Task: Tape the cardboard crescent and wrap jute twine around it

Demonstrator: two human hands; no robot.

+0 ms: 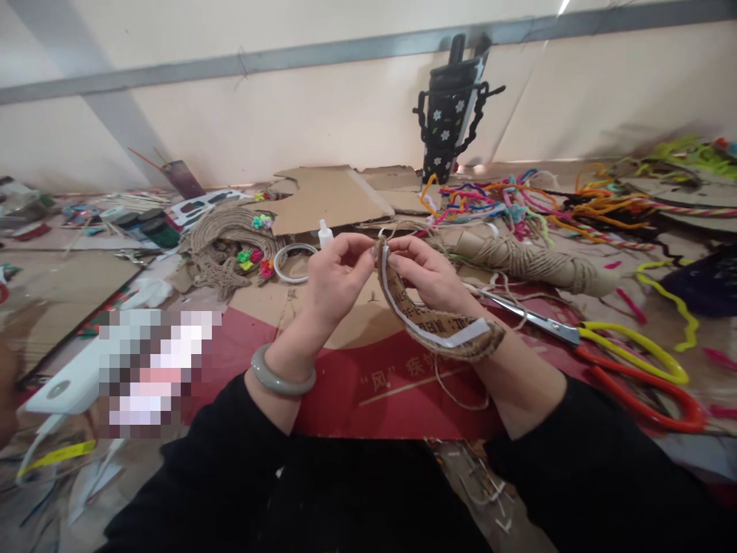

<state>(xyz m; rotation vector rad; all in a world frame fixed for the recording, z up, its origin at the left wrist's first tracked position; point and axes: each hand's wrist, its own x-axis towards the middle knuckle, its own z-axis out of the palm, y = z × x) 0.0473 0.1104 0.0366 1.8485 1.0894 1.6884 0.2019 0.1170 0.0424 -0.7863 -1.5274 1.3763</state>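
A curved cardboard strip [426, 316] with printed characters and a white band along its inner face hangs from my fingers, its outer edge wrapped in brown twine. My left hand [341, 270] pinches its upper end between thumb and fingertips. Close beside it, my right hand [424, 270] grips the same end, thumb on the white band. The strip's lower end rests against my right forearm. Loose twine [461, 401] dangles below it. Behind my left hand stands a small white bottle [325, 233], partly hidden, next to a white ring [286, 263].
Scissors [567, 332] with yellow and red handles lie right. A twine-wound tube [535, 265] and colourful pipe cleaners [512, 196] lie behind. A twine-covered piece [222, 242] with bright flowers sits left. A black flowered tumbler [443, 123] stands at the wall. Red printed cardboard [345, 399] lies beneath my hands.
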